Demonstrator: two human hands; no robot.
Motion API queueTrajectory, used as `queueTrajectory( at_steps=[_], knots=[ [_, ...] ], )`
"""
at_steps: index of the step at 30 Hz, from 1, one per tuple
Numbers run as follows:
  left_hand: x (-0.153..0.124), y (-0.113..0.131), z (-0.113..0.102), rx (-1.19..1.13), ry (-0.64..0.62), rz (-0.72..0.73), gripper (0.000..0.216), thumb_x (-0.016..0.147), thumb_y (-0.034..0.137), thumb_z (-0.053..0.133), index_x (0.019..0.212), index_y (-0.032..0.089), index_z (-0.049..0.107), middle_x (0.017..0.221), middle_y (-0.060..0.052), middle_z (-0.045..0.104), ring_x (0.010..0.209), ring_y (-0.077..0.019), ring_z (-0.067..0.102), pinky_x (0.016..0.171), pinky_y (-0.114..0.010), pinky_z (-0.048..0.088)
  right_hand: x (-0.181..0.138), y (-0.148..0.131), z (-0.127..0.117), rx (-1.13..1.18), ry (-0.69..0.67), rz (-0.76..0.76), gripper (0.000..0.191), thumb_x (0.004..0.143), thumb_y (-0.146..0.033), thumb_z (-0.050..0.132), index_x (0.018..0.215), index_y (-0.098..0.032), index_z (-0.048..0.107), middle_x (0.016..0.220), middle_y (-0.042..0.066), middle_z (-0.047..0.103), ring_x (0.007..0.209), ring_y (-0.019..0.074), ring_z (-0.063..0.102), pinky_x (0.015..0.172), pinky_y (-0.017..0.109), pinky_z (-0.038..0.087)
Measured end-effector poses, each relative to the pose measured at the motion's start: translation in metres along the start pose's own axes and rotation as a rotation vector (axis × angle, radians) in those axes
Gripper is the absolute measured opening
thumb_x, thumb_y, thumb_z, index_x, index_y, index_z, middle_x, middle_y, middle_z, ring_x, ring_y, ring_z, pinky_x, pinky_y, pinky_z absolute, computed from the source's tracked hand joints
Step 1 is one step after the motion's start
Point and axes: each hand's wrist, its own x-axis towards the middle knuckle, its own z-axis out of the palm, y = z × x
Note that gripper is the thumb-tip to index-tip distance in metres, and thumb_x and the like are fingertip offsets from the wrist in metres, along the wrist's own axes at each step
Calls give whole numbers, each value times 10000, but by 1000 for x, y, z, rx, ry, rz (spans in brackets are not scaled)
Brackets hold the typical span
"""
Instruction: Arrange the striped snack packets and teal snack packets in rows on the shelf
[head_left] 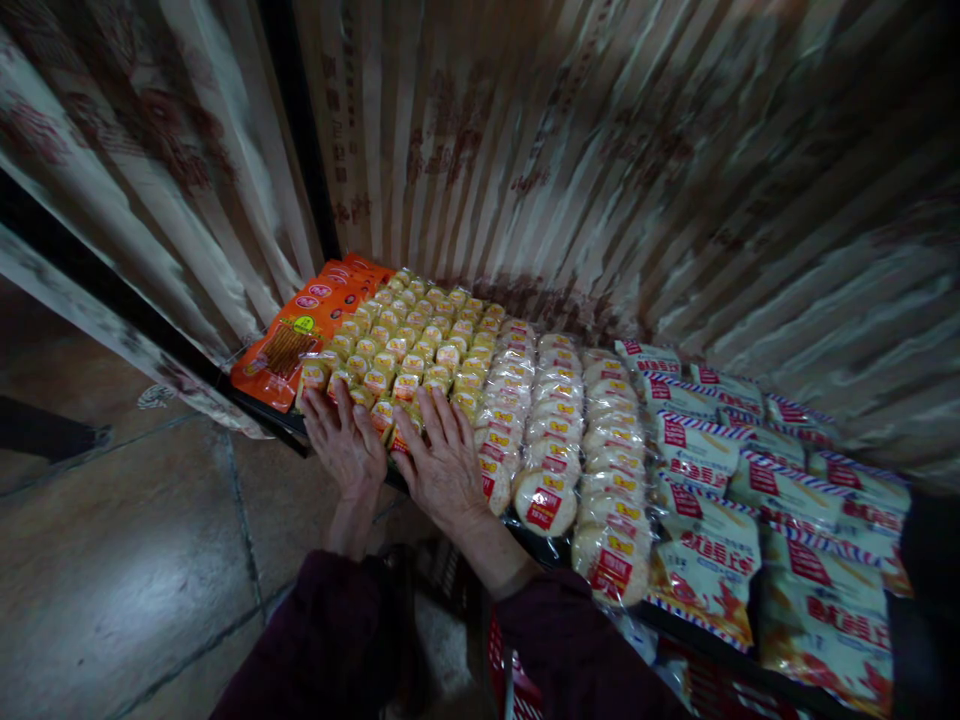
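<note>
Small yellow-wrapped snack packs point(409, 362) stand in tight rows on a dark shelf. My left hand point(346, 440) lies with fingers outstretched against the front packs at the left end of these rows. Beside it, my right hand point(442, 462) spreads its fingers over the front packs at the right end. Both hands touch the packs and grip none of them. Just right of my right hand are columns of round rice crackers point(546, 500) in clear wrappers with red labels. Orange snack bags point(281, 350) lie flat to the left of the yellow packs.
Pale blue snack bags point(709, 550) with striped edges fill the shelf's right end. Pleated printed curtains point(480, 150) hang behind and to the left. A dark metal post point(304, 130) rises at the back corner. Below is a tiled floor point(150, 570); something red point(525, 690) shows under the shelf.
</note>
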Motion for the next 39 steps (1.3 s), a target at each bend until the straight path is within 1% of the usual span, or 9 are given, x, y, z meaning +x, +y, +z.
queueTrajectory(
  at_steps=[3, 7, 12, 15, 18, 22, 26, 32, 39],
  knots=[
    [-1, 4, 1, 23, -43, -1, 577, 983, 386, 277, 1472, 82, 318, 1572, -219, 167, 1474, -329, 84, 1156, -552, 182, -1, 1, 0, -5, 4, -9, 518, 909, -349, 557, 1402, -224, 459, 1547, 146, 321, 1448, 301, 222, 1139, 507, 242],
    [-1, 6, 1, 43, -71, 3, 577, 980, 380, 292, 1477, 86, 308, 1568, -229, 177, 1471, -336, 105, 1153, -554, 186, 0, 2, 1, 2, 2, -8, 521, 911, -348, 553, 1408, -229, 453, 1547, 143, 321, 1451, 293, 214, 1141, 501, 238],
    [1, 3, 1, 0, -39, 24, 563, 974, 385, 310, 1459, 102, 352, 1576, -194, 191, 1476, -325, 87, 1158, -578, 158, 1, 2, 1, 16, -3, 7, 535, 899, -345, 570, 1408, -232, 455, 1544, 138, 330, 1448, 294, 219, 1143, 505, 229],
    [3, 2, 0, -35, -1, 43, 548, 975, 379, 306, 1441, 101, 381, 1565, -174, 246, 1482, -296, 72, 1175, -561, 128, 1, 1, 1, 21, 2, 6, 532, 899, -349, 569, 1406, -231, 458, 1545, 138, 326, 1448, 295, 217, 1142, 504, 232],
    [5, 3, -1, -34, 40, 5, 557, 979, 377, 293, 1451, 88, 357, 1555, -177, 273, 1483, -286, 66, 1180, -554, 121, 0, 1, 0, 9, 27, -4, 518, 909, -377, 551, 1399, -230, 466, 1543, 146, 325, 1447, 301, 212, 1139, 510, 233],
    [7, 6, -1, 6, 6, -37, 567, 983, 390, 277, 1443, 74, 378, 1556, -205, 243, 1476, -328, 83, 1162, -572, 163, 0, 2, 0, -15, 32, 14, 550, 894, -428, 568, 1402, -246, 461, 1543, 143, 323, 1446, 334, 197, 1132, 545, 217],
    [8, 8, -1, 43, -33, -68, 545, 980, 379, 289, 1438, 105, 402, 1554, -201, 250, 1463, -350, 142, 1149, -578, 194, 2, 3, 1, -16, 12, 19, 554, 886, -432, 579, 1396, -247, 469, 1531, 140, 348, 1434, 339, 224, 1126, 543, 226],
    [8, 10, -2, 28, -38, -74, 548, 980, 385, 295, 1452, 121, 378, 1569, -186, 216, 1469, -341, 119, 1153, -576, 185, 2, 2, 1, -12, 7, 15, 572, 882, -437, 582, 1405, -242, 456, 1535, 145, 338, 1431, 333, 235, 1129, 538, 227],
    [3, 8, -4, -51, 22, -73, 573, 987, 406, 227, 1437, 91, 392, 1551, -181, 277, 1477, -289, 115, 1176, -529, 162, -4, 4, -3, -35, 14, -7, 610, 892, -438, 568, 1447, -263, 388, 1568, 102, 290, 1461, 314, 159, 1139, 535, 201]
  ],
)
